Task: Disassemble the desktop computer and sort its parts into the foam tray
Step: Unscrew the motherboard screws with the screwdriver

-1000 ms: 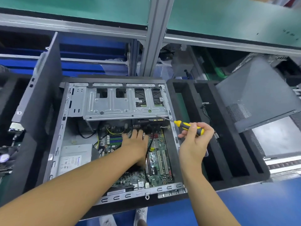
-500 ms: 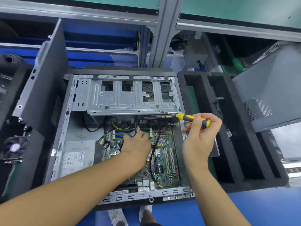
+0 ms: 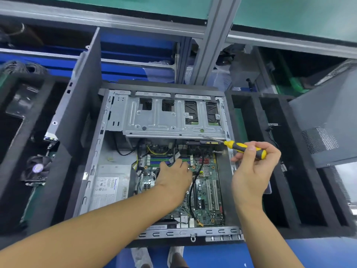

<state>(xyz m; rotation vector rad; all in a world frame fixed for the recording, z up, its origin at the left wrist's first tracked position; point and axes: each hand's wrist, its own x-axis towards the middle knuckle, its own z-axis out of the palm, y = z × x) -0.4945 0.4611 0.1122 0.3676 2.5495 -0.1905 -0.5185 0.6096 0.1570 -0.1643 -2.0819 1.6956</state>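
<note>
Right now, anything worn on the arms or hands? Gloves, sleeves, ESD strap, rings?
No. The left hand and right hand are bare: no gloves, rings or tape visible. The left forearm and right forearm show no sleeves up to the frame edge, and no watch, strap or cable on either wrist.

My screwdriver [image 3: 245, 149] has a yellow handle with black bands. The motherboard [image 3: 209, 192] is green, its memory slots [image 3: 164, 161] striped blue and green. The drive cage [image 3: 170, 122] is bare silver-grey, the power supply [image 3: 111, 182] grey with a white label. The foam tray [image 3: 289, 232] is black, the bench [image 3: 318, 254] blue, the side panel [image 3: 324, 113] dark grey with a fine mesh patch.
</note>
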